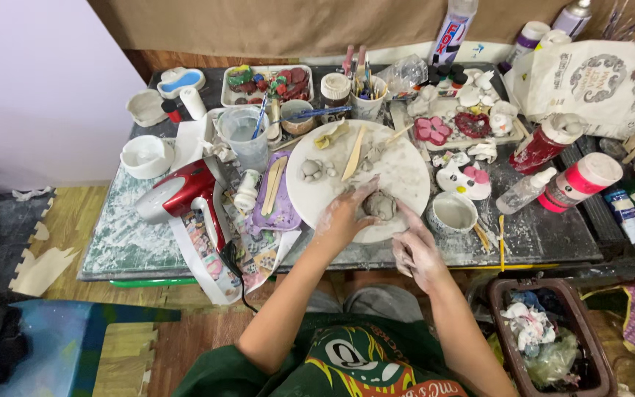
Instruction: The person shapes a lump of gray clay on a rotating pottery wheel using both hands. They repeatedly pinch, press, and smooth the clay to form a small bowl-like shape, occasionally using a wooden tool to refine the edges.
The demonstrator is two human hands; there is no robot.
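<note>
We see the grey clay lump sitting on the round white board, down at about six o'clock of that board, close to its near rim. The left hand lies at the lump's nine o'clock, fingers spread and resting against the clay rather than clenched round it. The right hand comes in from five o'clock, its fingertips touching the lump's lower edge; whether it pinches the clay or only steadies it, we cannot tell.

The risks, as we judge them, come from crowding. The lump is so near the board's rim that a firm push toward six o'clock could roll it off onto the bench or down into the lap. At three o'clock of the lump a small white bowl stands just beside the board, and the right wrist could knock it. At ten o'clock the wooden modelling tools and small clay balls lie on the same board, within a sweep of the left fingers. Both hands look coated in slip, so a wet grip may slide and smear the shape.
</note>
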